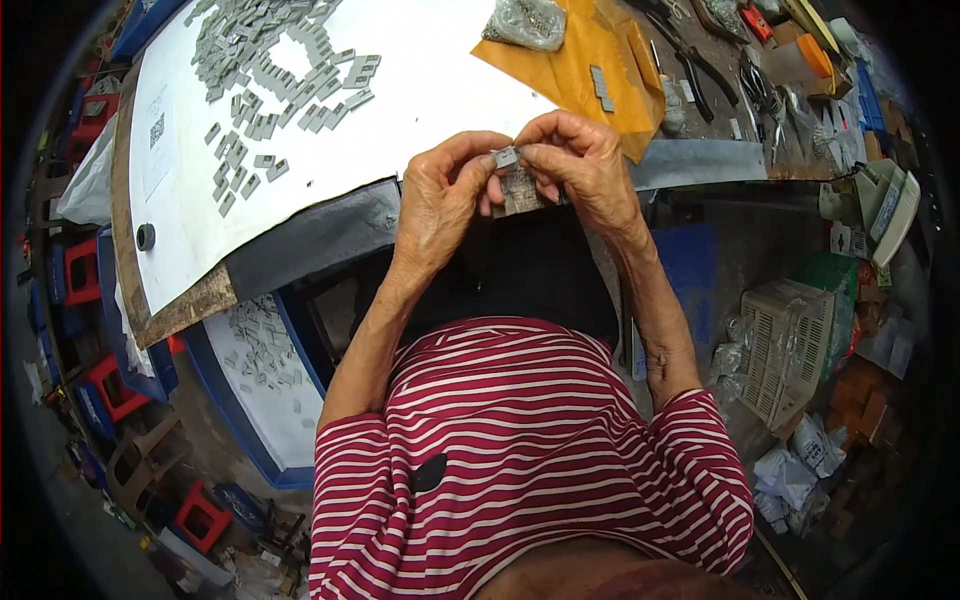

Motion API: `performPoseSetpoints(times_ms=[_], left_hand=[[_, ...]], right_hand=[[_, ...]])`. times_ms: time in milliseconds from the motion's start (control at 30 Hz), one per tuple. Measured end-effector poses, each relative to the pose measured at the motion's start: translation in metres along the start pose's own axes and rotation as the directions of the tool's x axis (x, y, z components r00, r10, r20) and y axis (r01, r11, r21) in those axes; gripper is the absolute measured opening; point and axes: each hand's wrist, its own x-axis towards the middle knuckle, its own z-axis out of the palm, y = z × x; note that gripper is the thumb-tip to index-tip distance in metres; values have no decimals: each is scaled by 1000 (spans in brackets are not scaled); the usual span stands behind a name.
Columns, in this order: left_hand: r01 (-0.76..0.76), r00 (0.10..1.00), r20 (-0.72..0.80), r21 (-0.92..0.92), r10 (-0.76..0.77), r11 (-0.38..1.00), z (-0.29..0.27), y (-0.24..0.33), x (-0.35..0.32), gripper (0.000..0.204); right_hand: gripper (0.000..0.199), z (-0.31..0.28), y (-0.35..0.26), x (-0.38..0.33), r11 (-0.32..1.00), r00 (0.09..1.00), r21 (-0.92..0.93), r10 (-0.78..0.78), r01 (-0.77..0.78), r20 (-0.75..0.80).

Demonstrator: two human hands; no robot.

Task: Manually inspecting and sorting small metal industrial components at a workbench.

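Observation:
Between both hands, just over the near edge of the table, is a small grey rectangular metal piece [506,158]. My left hand [447,190] pinches its left side between thumb and fingers. From the right, my right hand [580,165] has thumb and forefinger closed at the piece's other end; whether they grip the piece or something tiny on it is too small to tell. Below the fingertips shows a worn wooden block [520,192] at the table's edge. Many similar grey pieces [290,90] lie scattered on a white sheet [420,90] at the far left.
A yellow-brown envelope [560,62] carries a plastic bag of small parts [528,22] and a few grey pieces. Pliers [705,75] and other tools lie far right. A blue tray [225,395] with more pieces stands below left. A plastic crate [785,350] sits at right.

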Motion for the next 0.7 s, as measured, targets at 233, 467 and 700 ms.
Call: performPoseSetpoints(times_ms=[233, 467, 700], left_hand=[[-81, 993, -65, 261, 102, 962, 0, -3, 1, 17], [-236, 962, 5, 515, 273, 824, 6, 4, -1, 17], [-185, 980, 4, 407, 200, 895, 6, 4, -1, 19]], right_hand=[[12, 4, -3, -1, 999, 1000, -47, 5, -5, 17], [10, 1, -1, -1, 995, 997, -87, 62, -59, 35], [10, 0, -2, -1, 988, 995, -136, 83, -74, 63]])
